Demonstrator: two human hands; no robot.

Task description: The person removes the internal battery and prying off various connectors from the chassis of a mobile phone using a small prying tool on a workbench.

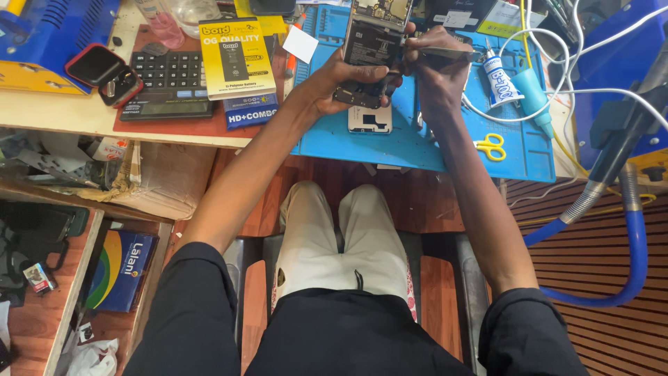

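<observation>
Hands (pixel 348 76) (pixel 435 69) hold opened phone (pixel 372 49) — above blue mat's (pixel 417 146) near edge.

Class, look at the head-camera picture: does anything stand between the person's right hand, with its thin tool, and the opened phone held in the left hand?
Nothing visible does. The left hand grips the opened phone above the blue mat, and the right hand brings the thin tool straight against its edge.

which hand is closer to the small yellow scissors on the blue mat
Right. The right hand works a thin tool at the opened phone, just up-left of the yellow scissors. The left hand grips the phone's far side, farther from them.
</observation>
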